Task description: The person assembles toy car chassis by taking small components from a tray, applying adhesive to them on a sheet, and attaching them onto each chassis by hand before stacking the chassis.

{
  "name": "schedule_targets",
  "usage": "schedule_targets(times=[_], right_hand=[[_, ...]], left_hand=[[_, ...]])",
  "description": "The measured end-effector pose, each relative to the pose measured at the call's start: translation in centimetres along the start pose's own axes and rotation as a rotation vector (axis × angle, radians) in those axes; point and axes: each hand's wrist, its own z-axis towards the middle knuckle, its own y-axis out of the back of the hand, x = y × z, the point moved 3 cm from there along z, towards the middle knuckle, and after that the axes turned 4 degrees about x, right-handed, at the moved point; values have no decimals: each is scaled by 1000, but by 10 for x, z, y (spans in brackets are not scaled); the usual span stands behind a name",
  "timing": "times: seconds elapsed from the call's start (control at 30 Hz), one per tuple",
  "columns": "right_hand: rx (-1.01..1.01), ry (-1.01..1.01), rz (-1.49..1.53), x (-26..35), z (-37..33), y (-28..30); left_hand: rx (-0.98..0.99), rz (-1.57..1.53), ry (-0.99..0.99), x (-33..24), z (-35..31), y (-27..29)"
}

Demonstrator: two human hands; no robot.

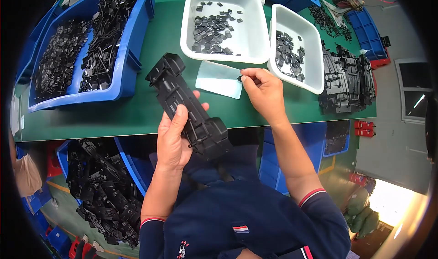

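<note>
Your blue shirt sits closest; left fingers grip a long black part, right fingers a small piece.

The left hand is held forward in a grip, its thumb set opposite the curled fingers, while the right arm is stretched farther forward, the right hand being closed in a thumb-and-forefinger pinch.

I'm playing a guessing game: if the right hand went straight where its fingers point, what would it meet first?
Probably the pale blue sheet, close by the small black piece that the right hand pinches. Height is unclear, so it might pass over the sheet instead.
</note>
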Motion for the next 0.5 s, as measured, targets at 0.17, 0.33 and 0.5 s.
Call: schedule_targets(times=[0.17,0.33,0.5], right_hand=[[14,-47,37,-5,2,-5],[20,-29,-18,-6,4,-8],[5,26,-82,-4,6,-9]], left_hand=[[55,-61,38,6,15,-3],[42,1,56,6,17,-4],[38,23,62,5,17,-3]])
